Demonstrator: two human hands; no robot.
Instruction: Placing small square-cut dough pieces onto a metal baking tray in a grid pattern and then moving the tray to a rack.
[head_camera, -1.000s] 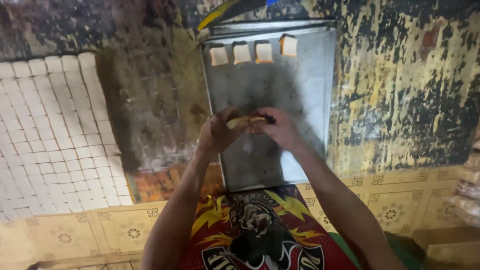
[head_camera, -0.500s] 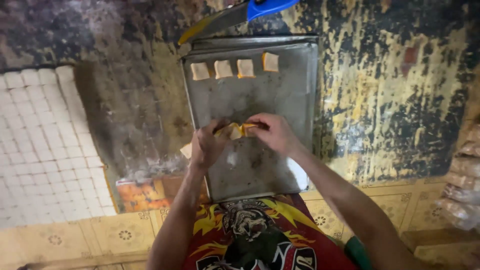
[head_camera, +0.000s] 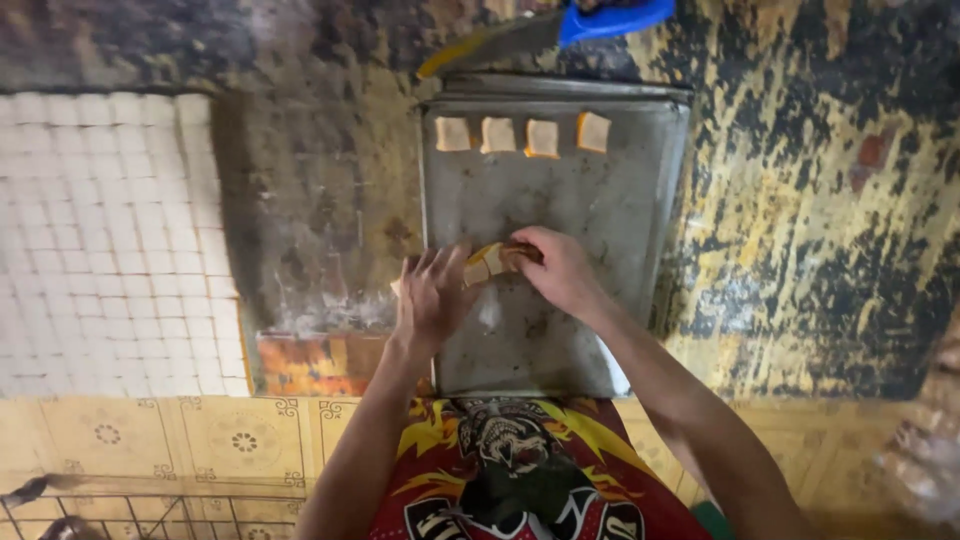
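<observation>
Both hands' grip pinching a soft folded dough piece (head_camera: 490, 262), left hand (head_camera: 432, 295), right hand (head_camera: 558, 270), dull metal tray (head_camera: 600, 220)

Over the metal baking tray (head_camera: 600, 220), the left hand (head_camera: 432, 295) and right hand (head_camera: 558, 270) pinch a folded pastry piece (head_camera: 490, 262) near its middle. Four pastry squares (head_camera: 522, 135) line the tray's far edge. Left of the tray lies a sheet of cut dough squares (head_camera: 110, 230).

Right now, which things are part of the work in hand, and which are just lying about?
In hand: left hand and right hand on a folded tan dough piece; grey metal baking tray; four tan squares.

Lying about: white cut dough sheet; blue-handled knife.
</observation>
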